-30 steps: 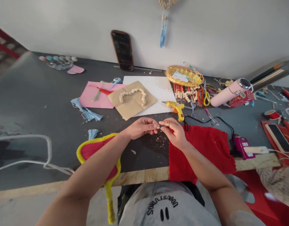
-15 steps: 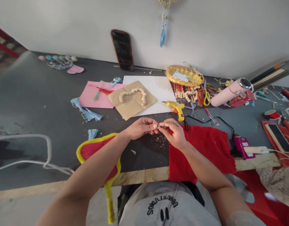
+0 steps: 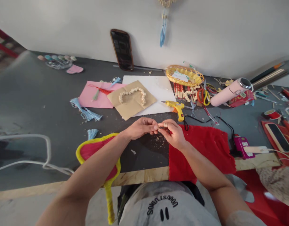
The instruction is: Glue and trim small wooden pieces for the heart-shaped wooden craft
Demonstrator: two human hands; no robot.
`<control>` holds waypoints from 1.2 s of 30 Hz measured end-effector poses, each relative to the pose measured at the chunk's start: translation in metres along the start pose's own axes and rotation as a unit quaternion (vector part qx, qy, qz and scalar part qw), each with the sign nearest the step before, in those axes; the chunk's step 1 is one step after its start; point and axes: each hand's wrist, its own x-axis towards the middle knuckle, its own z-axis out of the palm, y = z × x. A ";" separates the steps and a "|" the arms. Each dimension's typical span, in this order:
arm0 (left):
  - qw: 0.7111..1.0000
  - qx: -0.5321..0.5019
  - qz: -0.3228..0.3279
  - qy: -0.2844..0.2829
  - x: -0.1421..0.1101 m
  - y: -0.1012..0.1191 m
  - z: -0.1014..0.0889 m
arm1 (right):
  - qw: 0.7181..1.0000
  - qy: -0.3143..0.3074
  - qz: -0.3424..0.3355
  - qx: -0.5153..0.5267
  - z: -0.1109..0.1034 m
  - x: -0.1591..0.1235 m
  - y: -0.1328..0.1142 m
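In the middle of the desk, my left hand and my right hand meet fingertip to fingertip. Both are closed in a pinch around something tiny, mostly hidden by the fingers and too small to name. Pale crumbs lie scattered on the dark desktop just under them. Beyond my hands, a curved strand of cream beads or chips rests on a creased brown paper. A yellow glue gun lies past my right hand. My left forearm passes over a magenta fan shape with yellow edging.
A red cloth lies under my right forearm. Blue tassels and pink paper are at left. Toward the back stand a phone, a wicker basket, scissors and a pink flask. A black cord reaches a purple power socket.
My fingertips have drawn slightly closer together, and the small piece between them shows less than before. Nothing else on the desk has visibly moved.
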 end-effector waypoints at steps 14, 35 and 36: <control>0.995 -0.089 0.014 0.035 0.001 0.000 -0.004 | 0.941 0.064 0.200 -0.265 -0.060 0.010 0.057; 0.993 -0.113 0.028 0.036 0.001 0.000 -0.008 | 0.929 0.213 0.220 0.207 -0.057 0.018 0.046; 0.992 -0.117 0.028 0.038 0.001 0.000 -0.008 | 0.926 0.205 0.229 0.219 -0.057 0.018 0.045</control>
